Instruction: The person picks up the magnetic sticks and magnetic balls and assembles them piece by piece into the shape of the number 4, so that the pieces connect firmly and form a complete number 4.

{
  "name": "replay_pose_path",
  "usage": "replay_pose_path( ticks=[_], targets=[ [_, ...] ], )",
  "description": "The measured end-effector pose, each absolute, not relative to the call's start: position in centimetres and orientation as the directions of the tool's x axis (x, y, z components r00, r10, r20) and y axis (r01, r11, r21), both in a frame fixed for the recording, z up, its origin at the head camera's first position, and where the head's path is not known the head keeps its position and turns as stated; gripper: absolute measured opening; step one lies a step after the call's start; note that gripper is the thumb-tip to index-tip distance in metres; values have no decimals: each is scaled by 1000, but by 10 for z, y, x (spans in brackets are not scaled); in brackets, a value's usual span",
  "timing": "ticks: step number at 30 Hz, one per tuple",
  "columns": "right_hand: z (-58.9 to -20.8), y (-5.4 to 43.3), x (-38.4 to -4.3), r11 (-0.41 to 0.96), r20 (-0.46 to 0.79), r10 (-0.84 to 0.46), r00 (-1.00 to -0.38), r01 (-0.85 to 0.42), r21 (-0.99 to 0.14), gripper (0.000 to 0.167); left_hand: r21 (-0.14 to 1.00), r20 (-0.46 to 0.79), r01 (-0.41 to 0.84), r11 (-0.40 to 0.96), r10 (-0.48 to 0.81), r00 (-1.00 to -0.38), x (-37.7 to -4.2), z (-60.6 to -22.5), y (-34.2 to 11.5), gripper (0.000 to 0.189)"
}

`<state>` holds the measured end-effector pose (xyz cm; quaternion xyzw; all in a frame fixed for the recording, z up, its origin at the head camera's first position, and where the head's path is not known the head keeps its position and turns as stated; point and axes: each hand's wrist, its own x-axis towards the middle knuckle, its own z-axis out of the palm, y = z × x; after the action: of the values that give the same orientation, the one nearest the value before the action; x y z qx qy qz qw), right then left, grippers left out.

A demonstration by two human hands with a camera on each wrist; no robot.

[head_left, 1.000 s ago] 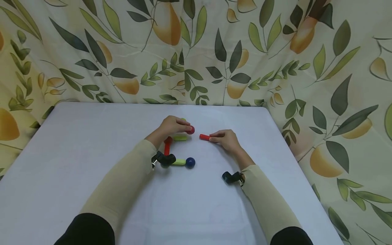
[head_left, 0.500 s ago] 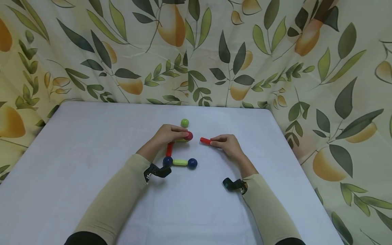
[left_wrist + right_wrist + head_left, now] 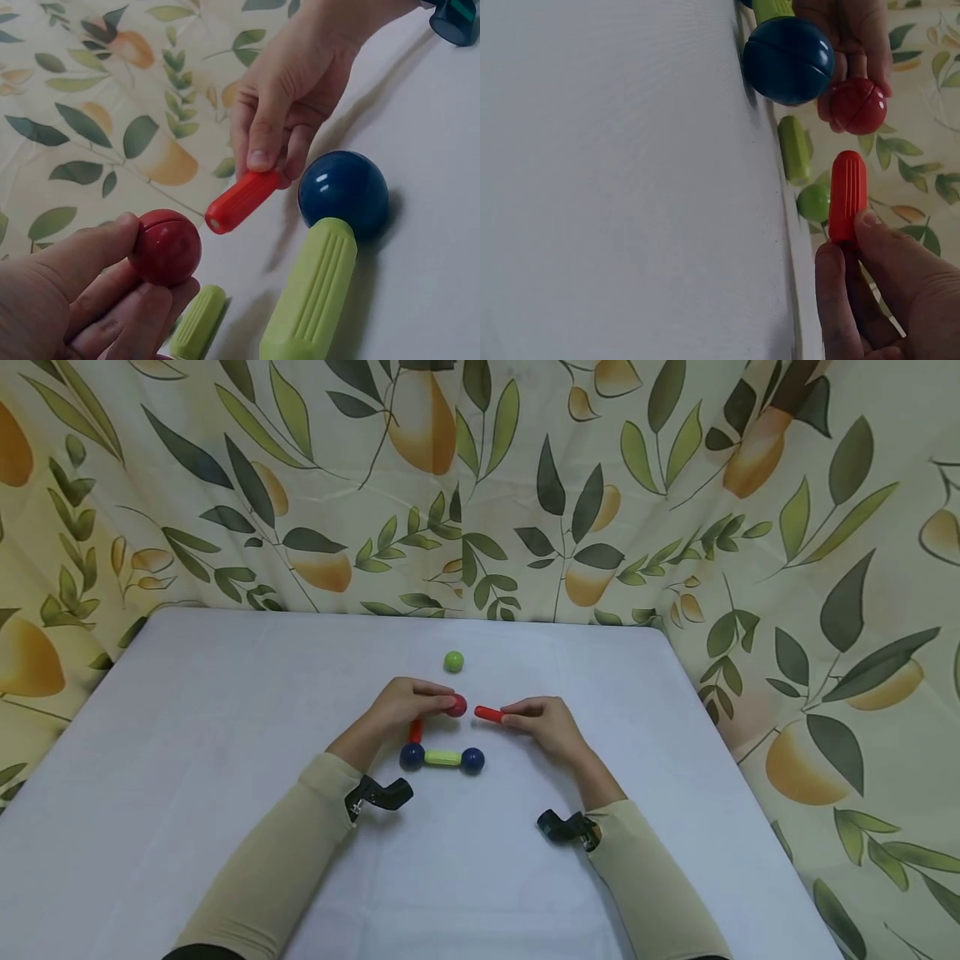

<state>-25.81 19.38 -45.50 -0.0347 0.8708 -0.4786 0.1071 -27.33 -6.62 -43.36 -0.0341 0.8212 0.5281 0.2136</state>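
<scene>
My left hand point(image 3: 401, 706) pinches a red ball point(image 3: 169, 247) between thumb and fingers. My right hand point(image 3: 551, 727) grips a short red rod point(image 3: 848, 196) by one end, its free end facing the ball across a small gap. Just below the left hand, a yellow-green rod point(image 3: 442, 758) joins two blue balls, one on the left point(image 3: 412, 757) and one on the right point(image 3: 472, 761). Another red rod point(image 3: 416, 732) rises from the left blue ball and runs under the left hand. A second yellow-green rod point(image 3: 794, 150) shows in both wrist views; the left hand hides it in the head view.
A lone green ball point(image 3: 453, 662) lies beyond the hands on the white table point(image 3: 225, 693). Behind the table's far edge hangs a leaf-and-fruit patterned cloth point(image 3: 487, 485).
My left hand has moved toward me with the red ball, uncovering the green ball and left blue ball. The right hand has brought the red rod slightly nearer to me and left.
</scene>
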Motion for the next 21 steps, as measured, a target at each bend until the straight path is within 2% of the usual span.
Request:
replay_pose_path(
  ticks=[13,21],
  targets=[
    [-448,183,-253,520,-163,-216,-963,28,-854,26,863,-369,-264,431,181,-912,-271,-434,-62,34],
    [-444,178,-251,525,-145,-259,-955,-13,-851,21,869,-356,-262,419,162,-920,-274,-430,-61,34]
  ],
)
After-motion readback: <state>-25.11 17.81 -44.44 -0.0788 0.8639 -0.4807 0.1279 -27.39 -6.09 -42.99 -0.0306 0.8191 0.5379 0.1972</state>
